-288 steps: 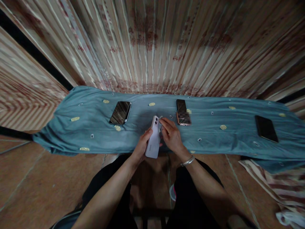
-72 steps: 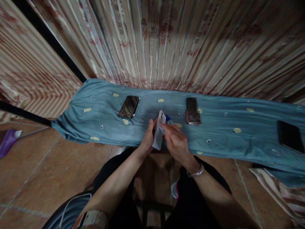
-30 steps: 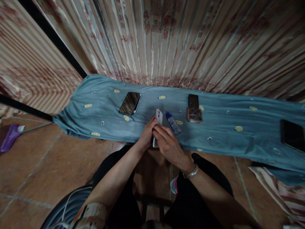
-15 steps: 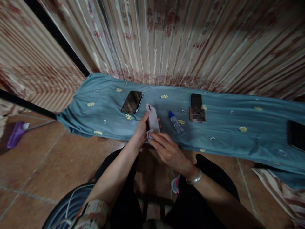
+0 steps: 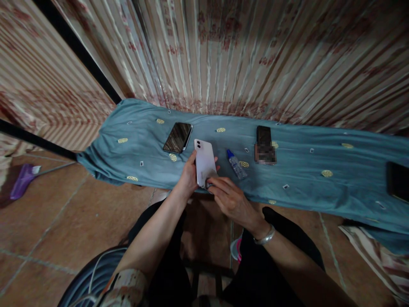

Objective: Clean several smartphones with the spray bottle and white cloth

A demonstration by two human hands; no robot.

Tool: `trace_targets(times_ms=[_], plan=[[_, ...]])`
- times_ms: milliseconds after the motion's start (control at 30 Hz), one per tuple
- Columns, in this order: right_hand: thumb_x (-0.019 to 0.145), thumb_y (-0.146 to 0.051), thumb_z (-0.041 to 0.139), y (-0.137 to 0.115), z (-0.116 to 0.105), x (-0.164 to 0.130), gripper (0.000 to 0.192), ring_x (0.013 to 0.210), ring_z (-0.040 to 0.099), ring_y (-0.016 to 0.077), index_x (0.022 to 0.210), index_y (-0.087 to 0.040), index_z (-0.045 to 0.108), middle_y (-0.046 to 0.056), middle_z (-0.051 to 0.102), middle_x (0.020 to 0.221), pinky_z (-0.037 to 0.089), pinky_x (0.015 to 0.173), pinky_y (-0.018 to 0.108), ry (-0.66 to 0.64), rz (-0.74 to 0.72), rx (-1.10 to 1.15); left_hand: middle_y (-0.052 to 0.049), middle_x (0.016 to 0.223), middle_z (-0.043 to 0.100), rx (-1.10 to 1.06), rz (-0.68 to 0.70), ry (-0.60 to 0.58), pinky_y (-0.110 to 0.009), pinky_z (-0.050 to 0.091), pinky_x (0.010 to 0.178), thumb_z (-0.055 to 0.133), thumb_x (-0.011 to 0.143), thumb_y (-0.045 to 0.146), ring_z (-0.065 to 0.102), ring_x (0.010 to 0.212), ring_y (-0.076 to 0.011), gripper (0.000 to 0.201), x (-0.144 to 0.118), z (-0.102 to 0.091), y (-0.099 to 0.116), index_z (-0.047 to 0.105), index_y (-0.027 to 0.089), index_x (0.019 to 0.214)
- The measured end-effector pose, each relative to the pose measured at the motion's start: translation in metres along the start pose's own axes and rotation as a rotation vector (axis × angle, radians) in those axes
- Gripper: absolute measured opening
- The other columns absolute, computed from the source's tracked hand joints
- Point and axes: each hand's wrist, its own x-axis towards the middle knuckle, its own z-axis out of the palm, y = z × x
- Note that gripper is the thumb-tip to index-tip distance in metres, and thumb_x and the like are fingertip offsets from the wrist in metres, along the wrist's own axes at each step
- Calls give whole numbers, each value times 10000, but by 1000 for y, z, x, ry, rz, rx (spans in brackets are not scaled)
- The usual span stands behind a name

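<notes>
My left hand (image 5: pixel 188 175) is closed around a pale lilac smartphone (image 5: pixel 204 160), its back with two camera lenses turned up. The phone is held above the front part of the cloth-covered surface. At the phone's lower edge, my right hand (image 5: pixel 228 200) is pinched on a small pale cloth (image 5: pixel 208 184), mostly hidden by the fingers. A clear bottle with a blue cap (image 5: pixel 236 165) lies just right of the phone. Behind and to the left, a dark-screened smartphone (image 5: pixel 177 137) lies on the cloth.
A teal patterned cloth (image 5: pixel 303 179) covers the long surface. On it are a black object (image 5: pixel 263 135), partly pixelated, and a dark device (image 5: pixel 398 181) at the far right. Black poles (image 5: pixel 79 51) stand at left. A striped curtain (image 5: pixel 204 59) hangs behind.
The lilac phone has turned so more of its back faces up. My right hand has shifted slightly right and down, and less of the pale cloth shows.
</notes>
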Motion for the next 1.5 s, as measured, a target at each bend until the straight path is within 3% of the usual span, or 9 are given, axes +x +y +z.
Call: trace_targets(times_ms=[200, 400, 533, 667, 867, 1067, 1500], plan=[[922, -55, 437, 7, 3, -1, 325, 1040, 629, 204, 1000, -218, 708, 72, 709, 1148, 588, 902, 396, 33, 103, 107, -128, 959, 760, 32, -1, -49, -392, 573, 832, 443, 963, 492, 721, 811, -234, 561, 3, -5, -4, 574, 113, 1355], [914, -66, 454, 16, 6, -1, 305, 997, 664, 191, 928, -222, 716, 64, 736, 1084, 592, 886, 375, 64, 152, 114, -120, 913, 765, 81, -20, -50, -354, 561, 733, 394, 975, 507, 705, 730, -225, 566, 5, -6, -5, 598, 114, 1329], [927, -88, 463, 29, 8, -3, 287, 1022, 671, 211, 955, -207, 723, 77, 742, 1092, 590, 910, 405, 100, 181, 35, -147, 902, 766, 122, -47, -44, -301, 544, 661, 348, 997, 469, 709, 734, -219, 562, 3, -4, -11, 655, 56, 1224], [933, -98, 457, 42, 11, -3, 316, 1091, 667, 226, 1047, -212, 728, 79, 729, 1176, 563, 981, 463, 133, 251, -26, -122, 893, 766, 109, -107, -48, -292, 560, 721, 408, 990, 434, 718, 765, -207, 496, -1, -1, -19, 688, 62, 1161], [948, -132, 452, 58, 14, -1, 344, 1133, 663, 230, 1137, -228, 723, 90, 717, 1225, 530, 1035, 480, 205, 352, -42, -58, 781, 755, 208, 11, -27, -277, 550, 670, 543, 939, 348, 684, 639, -172, 334, -1, -4, -30, 709, 103, 1094], [941, -162, 465, 75, 13, 3, 336, 1159, 658, 218, 1133, -246, 727, 78, 714, 1233, 532, 1035, 442, 292, 455, -41, -58, 864, 757, 250, 17, -76, -321, 577, 739, 597, 906, 371, 690, 704, -186, 348, -2, -6, -41, 693, 134, 1142], [932, -193, 466, 79, 4, 9, 320, 1157, 657, 241, 1094, -236, 738, 89, 718, 1230, 515, 1042, 466, 346, 501, 60, -37, 841, 725, 282, -72, -92, -334, 613, 706, 577, 927, 360, 665, 664, -155, 260, -8, -4, -51, 688, 178, 1075]])
